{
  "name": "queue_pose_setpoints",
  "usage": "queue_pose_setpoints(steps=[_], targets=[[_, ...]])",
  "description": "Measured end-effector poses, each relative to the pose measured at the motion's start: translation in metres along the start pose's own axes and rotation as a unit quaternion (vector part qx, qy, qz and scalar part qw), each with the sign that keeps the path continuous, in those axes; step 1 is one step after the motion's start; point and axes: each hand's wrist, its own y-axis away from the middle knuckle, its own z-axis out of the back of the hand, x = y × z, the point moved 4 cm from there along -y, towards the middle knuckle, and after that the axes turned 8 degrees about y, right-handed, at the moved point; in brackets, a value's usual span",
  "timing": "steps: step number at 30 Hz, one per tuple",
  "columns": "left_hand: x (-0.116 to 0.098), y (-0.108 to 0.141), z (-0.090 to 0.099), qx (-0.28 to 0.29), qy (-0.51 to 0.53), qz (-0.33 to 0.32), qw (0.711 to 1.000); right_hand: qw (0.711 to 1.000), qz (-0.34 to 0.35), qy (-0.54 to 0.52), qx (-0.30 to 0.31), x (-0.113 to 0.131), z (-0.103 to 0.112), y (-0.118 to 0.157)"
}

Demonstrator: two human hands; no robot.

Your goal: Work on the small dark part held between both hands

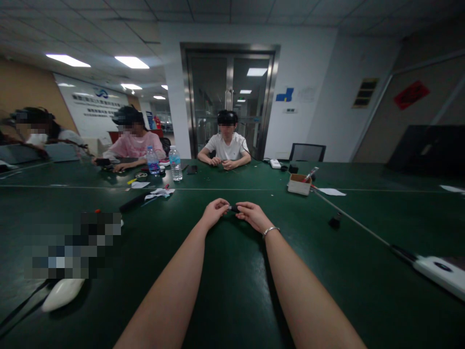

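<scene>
The handling step seems to be a two-handed hold: at 12 o'clock, above the table (232, 291), the left hand (214, 213) pinches the pale end of a small black piece (235, 209); the right hand (253, 215) closes its fingertips around the dark end. Any next move probably calls for steady, aligned fingertips.

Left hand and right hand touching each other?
Apart. Head view: a gap between left hand and right hand, spanned by a small dark piece.
</scene>
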Motion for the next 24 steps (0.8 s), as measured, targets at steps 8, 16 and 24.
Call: queue_pose_setpoints(steps=[8, 16, 24], targets=[[0.0024, -0.0006, 0.0, -0.011, 0.016, 0.009, 1.0, 1.0, 0.0, 0.007, 0.008, -0.0005, 0.0, -0.0004], [0.0054, -0.0025, 0.0013, -0.016, 0.002, 0.009, 1.0, 1.0, -0.004, 0.008, 0.007, -0.0008, -0.0006, -0.0005], [0.006, -0.0016, 0.0025, -0.023, -0.006, 0.016, 1.0, 1.0, 0.0, 0.013, 0.006, -0.0018, -0.0007, -0.0012]])
